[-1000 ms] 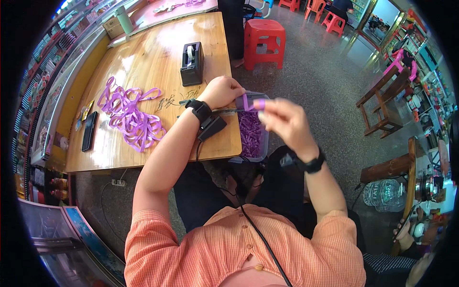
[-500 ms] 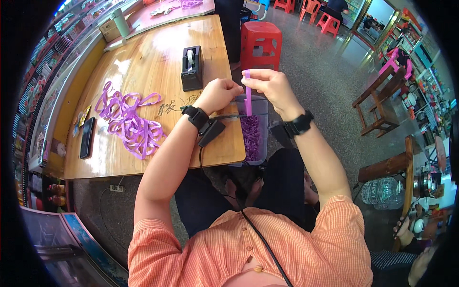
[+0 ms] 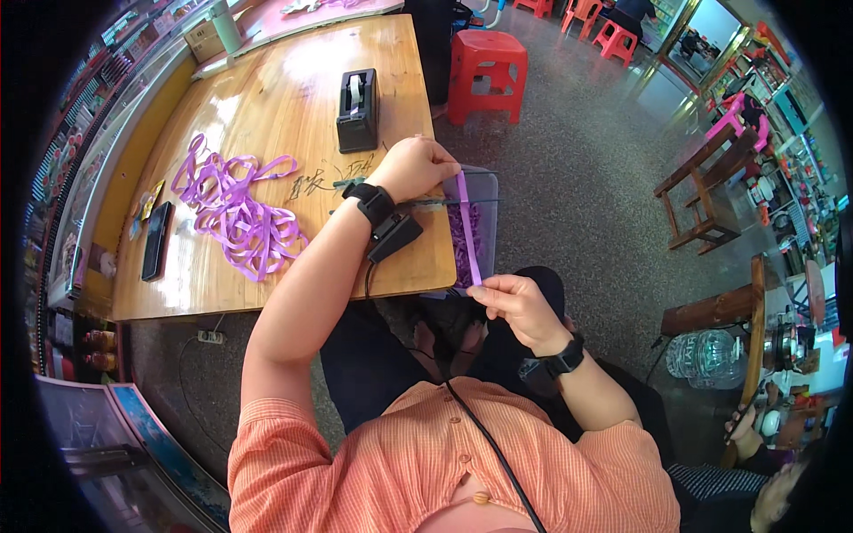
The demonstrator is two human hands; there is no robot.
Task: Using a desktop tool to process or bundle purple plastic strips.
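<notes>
Holding purple ribbon (image 3: pixel 466 224) taut above a tub (image 3: pixel 484 188), your left hand (image 3: pixel 417 169) and right hand (image 3: pixel 520 311) pinch opposite ends.

L hand (image 3: pixel 414 169); R hand (image 3: pixel 522 311); ribbon (image 3: pixel 468 229) btwn

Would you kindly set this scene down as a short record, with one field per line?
Left hand: pinches the far end of a purple strip
Right hand: pinches its near end
Strip: stretched between the hands, above the bin
Bin: see-through plastic, beside the table's right edge
Bin contents: purple pieces
Table: wooden; bears a loose heap of purple ribbon, black tape dispenser and black phone-like slab
Beyond the bin: red stool
</notes>
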